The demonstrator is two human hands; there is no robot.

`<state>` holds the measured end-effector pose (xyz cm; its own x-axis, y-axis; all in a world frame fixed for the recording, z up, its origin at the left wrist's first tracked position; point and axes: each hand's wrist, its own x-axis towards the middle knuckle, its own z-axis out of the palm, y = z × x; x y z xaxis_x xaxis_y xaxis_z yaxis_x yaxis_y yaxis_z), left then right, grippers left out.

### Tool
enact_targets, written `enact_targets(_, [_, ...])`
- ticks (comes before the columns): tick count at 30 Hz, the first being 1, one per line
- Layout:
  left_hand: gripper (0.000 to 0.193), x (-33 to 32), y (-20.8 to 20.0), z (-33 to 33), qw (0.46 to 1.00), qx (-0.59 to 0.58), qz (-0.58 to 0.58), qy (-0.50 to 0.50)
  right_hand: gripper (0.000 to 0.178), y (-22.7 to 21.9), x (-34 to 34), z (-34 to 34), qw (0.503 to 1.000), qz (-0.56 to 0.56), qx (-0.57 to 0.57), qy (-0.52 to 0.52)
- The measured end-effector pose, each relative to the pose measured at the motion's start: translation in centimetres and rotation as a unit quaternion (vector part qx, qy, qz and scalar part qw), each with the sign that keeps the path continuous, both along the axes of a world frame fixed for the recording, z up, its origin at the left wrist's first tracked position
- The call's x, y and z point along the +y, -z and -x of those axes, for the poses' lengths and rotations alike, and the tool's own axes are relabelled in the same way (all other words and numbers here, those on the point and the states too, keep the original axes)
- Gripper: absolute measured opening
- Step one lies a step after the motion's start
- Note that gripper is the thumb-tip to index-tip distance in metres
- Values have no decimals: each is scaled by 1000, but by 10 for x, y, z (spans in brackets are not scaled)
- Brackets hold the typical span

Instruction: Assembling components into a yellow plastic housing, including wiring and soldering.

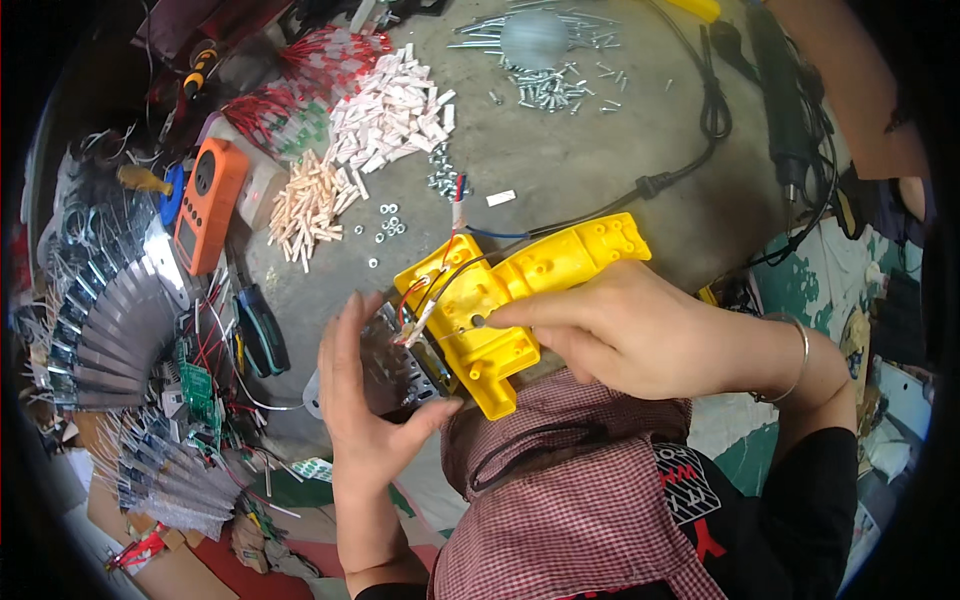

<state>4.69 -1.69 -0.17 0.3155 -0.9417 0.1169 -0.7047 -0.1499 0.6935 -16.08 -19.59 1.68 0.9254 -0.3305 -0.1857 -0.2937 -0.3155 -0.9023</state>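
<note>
A yellow plastic housing half (570,258), open side up, lies in front of me at the table's near edge. Red, black and whitish wires (428,300) run inside its wide end. My left hand (365,400) grips a perforated silvery metal part (392,368) at that end, fingers along its far left side and thumb at the near edge. My right hand (625,330) reaches over the housing from the right. Its index fingertip meets a small dark round piece (478,320) inside; the other fingers are curled, and whatever they hold is hidden.
White ceramic-looking pieces (390,115), beige sticks (310,205), nuts (390,225) and screws (545,90) lie beyond. At left are an orange meter (210,205), dark-handled pliers (260,330) and fanned metal parts (115,330). A black corded tool (785,110) stands right; its cable crosses the table.
</note>
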Motion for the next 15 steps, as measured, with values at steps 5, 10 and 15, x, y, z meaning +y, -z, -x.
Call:
enact_targets(5, [68,-40,-15,29,999,-55,3,0,28,13,10,-2,990,126,-51,20])
enact_targets(10, [69,-27,-1,10,994,71,-4,-81,19,4,10,-16,986,159,-53,-21])
enact_targets(15, [75,-41,3,22,991,93,24,-90,37,82,70,-67,945,264,-144,-128])
